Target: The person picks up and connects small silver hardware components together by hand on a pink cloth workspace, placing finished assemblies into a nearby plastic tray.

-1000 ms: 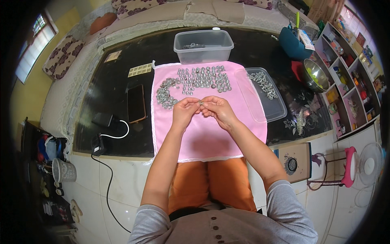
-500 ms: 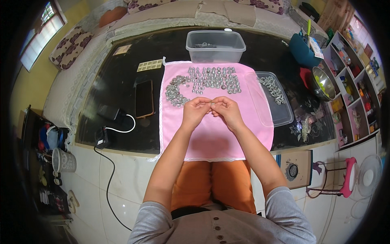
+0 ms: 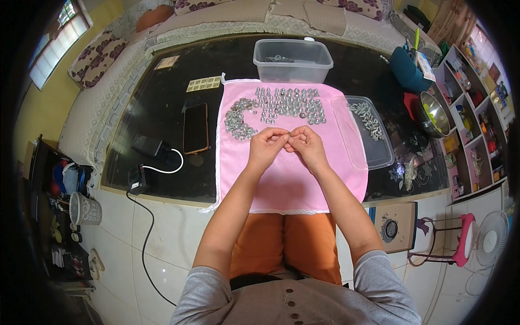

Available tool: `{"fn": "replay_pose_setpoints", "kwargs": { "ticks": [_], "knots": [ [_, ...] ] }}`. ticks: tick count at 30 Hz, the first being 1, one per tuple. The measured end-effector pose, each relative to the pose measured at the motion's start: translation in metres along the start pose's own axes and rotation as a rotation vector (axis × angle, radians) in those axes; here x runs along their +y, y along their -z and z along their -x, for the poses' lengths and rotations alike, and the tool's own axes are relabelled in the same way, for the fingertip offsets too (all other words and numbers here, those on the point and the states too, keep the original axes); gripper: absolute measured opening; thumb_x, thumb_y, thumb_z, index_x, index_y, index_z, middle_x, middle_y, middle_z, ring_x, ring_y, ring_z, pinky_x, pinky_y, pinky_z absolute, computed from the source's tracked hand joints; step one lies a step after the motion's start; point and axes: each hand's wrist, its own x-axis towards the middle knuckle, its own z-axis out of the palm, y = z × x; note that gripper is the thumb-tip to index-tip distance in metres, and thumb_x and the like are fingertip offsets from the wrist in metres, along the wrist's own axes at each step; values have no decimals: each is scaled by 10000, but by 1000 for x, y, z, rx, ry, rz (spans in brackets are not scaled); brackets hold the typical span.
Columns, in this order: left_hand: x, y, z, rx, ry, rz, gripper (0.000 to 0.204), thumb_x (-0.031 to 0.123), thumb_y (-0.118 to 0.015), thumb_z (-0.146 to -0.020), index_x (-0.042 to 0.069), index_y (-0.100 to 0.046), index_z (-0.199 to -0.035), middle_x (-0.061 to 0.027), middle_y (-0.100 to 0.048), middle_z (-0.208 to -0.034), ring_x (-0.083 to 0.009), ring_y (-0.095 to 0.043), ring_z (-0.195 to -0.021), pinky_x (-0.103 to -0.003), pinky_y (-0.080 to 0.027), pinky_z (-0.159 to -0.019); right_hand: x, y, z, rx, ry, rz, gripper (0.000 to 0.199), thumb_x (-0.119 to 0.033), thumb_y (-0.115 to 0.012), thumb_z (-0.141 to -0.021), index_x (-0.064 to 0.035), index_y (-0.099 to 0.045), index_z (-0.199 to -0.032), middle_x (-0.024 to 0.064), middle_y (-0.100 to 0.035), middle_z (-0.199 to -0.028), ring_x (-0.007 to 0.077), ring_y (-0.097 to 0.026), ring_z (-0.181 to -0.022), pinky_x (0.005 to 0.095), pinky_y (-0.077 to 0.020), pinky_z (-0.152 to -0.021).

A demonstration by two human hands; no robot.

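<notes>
Both hands stay together over the pink cloth (image 3: 292, 184): left hand (image 3: 266, 147) and right hand (image 3: 309, 145) pinch a tiny piece, too small to identify; beyond lie silvery metal fittings (image 3: 281, 108), then a clear plastic tub (image 3: 292, 59)

The bench (image 3: 157, 116) has a glossy black top that mirrors light. Over it lies a matt pink cloth (image 3: 292, 179) with a white lace edge. The small parts (image 3: 281, 105) spread on the cloth look like shiny silver metal. The box (image 3: 292, 59) behind them is clear, smooth plastic, as is the shallow lid (image 3: 374, 151) beside the cloth. The phone (image 3: 195, 128) has a glossy dark face. The floor (image 3: 157, 222) is pale, smooth tile.
</notes>
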Motion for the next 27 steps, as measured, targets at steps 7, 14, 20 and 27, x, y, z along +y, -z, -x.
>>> {"fn": "replay_pose_setpoints", "kwargs": {
  "ticks": [7, 14, 20, 27],
  "knots": [
    [-2, 4, -3, -49, 68, 110, 107, 30, -562, -765, -28, -562, -856, -75, -597, -700, -105, -572, -622, -198, -461, -581, -6, 1, 2, -40, -2, -54, 112, -22, -549, -763, 6, -483, -850, 86, -560, -736, 115, -561, -662, 202, -465, -580],
    [8, 14, 0, 86, -31, -208, 84, 31, -599, -717, -1, -595, -795, -49, -570, -782, -83, -540, -673, -184, -432, -602, -12, 5, 1, -83, -65, -185, 112, -20, -551, -755, 0, -491, -847, 106, -573, -748, 130, -560, -638, 216, -467, -580],
    [31, 59, -8, 120, -186, -835, 183, -2, -630, -632, 14, -601, -813, -57, -559, -754, -110, -525, -631, -211, -434, -596, -14, 6, 1, -85, -72, -173, 106, -15, -553, -749, -4, -491, -834, 113, -574, -751, 130, -557, -632, 220, -466, -575],
    [40, 79, -19, 27, -40, -945, 133, 38, -594, -620, 24, -634, -746, -129, -596, -731, -218, -573, -654, -291, -457, -629, -14, 3, 2, -90, -73, -190, 99, -18, -556, -749, -10, -494, -826, 109, -574, -745, 128, -557, -631, 219, -466, -574]
  ]
}}
